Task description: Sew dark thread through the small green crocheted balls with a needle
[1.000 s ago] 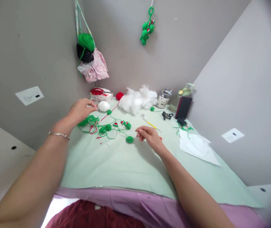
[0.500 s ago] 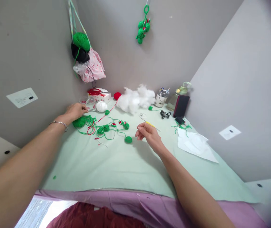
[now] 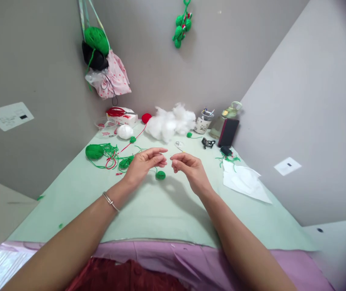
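My left hand (image 3: 145, 163), with a silver bangle on its wrist, is raised over the middle of the table. Its thumb presses toward the fingers while the index finger points right; whatever is pinched there is too small to make out. Facing it a short gap away, my right hand (image 3: 189, 167) has thumb and fingertips pressed together, and anything between them is likewise too small to name. A green crocheted ball (image 3: 160, 175) lies on the table just below the two hands. Green crocheted pieces (image 3: 125, 163) with loose yarn tails are partly covered by my left hand.
Farther left sit a green yarn ball (image 3: 94, 152) and a white ball (image 3: 125, 131). White stuffing (image 3: 170, 122) is heaped at the back, near a pen cup (image 3: 203, 122) and a bottle (image 3: 221, 123). A phone (image 3: 228, 132) leans at right, behind white paper (image 3: 244, 182).
My left hand has come from the green yarn ball at the left to the middle, opposite my right hand. My right hand stays near its place. The camera view has shifted slightly.
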A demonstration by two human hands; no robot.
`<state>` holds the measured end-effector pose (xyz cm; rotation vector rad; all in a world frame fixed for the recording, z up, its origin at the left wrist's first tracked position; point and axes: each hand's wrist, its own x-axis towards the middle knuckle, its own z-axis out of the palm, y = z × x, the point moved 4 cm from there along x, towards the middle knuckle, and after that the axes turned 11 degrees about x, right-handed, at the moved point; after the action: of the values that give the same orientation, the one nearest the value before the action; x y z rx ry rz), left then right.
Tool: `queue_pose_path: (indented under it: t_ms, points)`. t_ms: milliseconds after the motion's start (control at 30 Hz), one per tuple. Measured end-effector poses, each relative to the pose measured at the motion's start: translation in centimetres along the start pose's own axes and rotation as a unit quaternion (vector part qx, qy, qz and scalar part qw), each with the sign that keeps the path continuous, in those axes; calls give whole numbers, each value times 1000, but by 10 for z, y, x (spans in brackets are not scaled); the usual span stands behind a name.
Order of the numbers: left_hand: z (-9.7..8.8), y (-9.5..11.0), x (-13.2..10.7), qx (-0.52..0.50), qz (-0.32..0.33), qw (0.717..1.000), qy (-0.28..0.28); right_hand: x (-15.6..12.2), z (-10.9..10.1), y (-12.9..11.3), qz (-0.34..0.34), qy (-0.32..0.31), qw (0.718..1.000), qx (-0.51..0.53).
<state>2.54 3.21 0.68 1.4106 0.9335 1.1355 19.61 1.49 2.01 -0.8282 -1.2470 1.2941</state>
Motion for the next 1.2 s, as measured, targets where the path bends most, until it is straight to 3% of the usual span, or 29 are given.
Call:
queue_pose_path:
  t_ms: [133,433,1200]
  points:
    - [0,-13,-8,-26,-31,999,-2,-5,7,1,16,-12,1000,-14]
    - [-6,-17,-9,9,-44,999,23,-4,7,8,37,-20,997,-63]
    - [-4,-11,-12,13,-13,1000,14,-5,11,9,34,-26,995,-86]
